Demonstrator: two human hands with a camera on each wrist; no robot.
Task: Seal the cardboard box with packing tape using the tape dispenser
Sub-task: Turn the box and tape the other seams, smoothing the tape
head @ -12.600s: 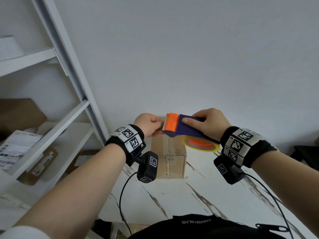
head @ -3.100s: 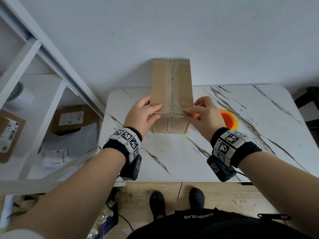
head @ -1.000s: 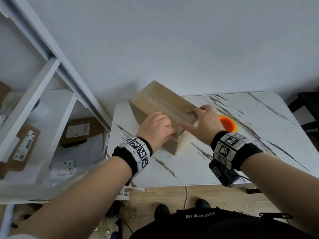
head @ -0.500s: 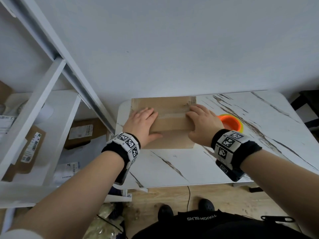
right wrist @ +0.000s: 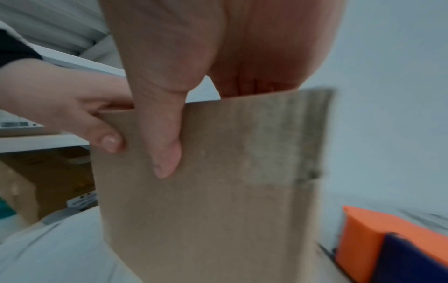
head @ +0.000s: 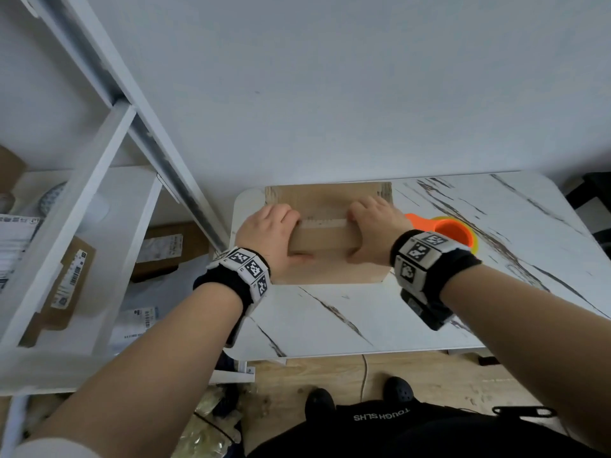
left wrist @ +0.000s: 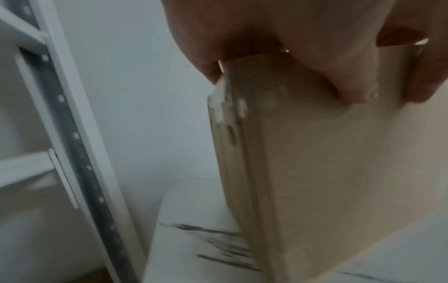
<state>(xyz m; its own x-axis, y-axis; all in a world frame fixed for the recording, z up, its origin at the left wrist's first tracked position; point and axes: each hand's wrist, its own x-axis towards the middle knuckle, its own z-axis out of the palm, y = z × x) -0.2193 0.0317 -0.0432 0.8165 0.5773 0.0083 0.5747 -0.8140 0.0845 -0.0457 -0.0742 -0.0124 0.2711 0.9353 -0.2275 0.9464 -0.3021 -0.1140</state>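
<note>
Cardboard box [head: 325, 238] sat on the white marbled bench [head: 347, 312], pushed to the far edge at about twelve o'clock from the person and up against the wall. Both hands gripped it. The left hand [head: 267, 236] held the box's nine o'clock end with its fingers [head: 284, 214] curled over the top edge and the thumb pressed on the near face, as the left wrist view showed. The right hand [head: 373, 229] mirrored it at the three o'clock end, its fingers over the top and its thumb [right wrist: 164, 145] flat down the near side. A strip of clear tape [head: 322, 223] ran along the top between the two hands; whether it lay fully flat was hard to tell through the blur. The tape dispenser [head: 446, 231], orange with a yellow-edged roll, lay on the bench just beside the box at three o'clock, untouched.

The step looked like turning or settling the box so the next seam faced up. To do it well, the grip should stay even on both ends so the box does not twist, and the thumbs should keep off the fresh tape. The box should rest squarely and clear of the dispenser before the right hand lets go to fetch it.
</note>
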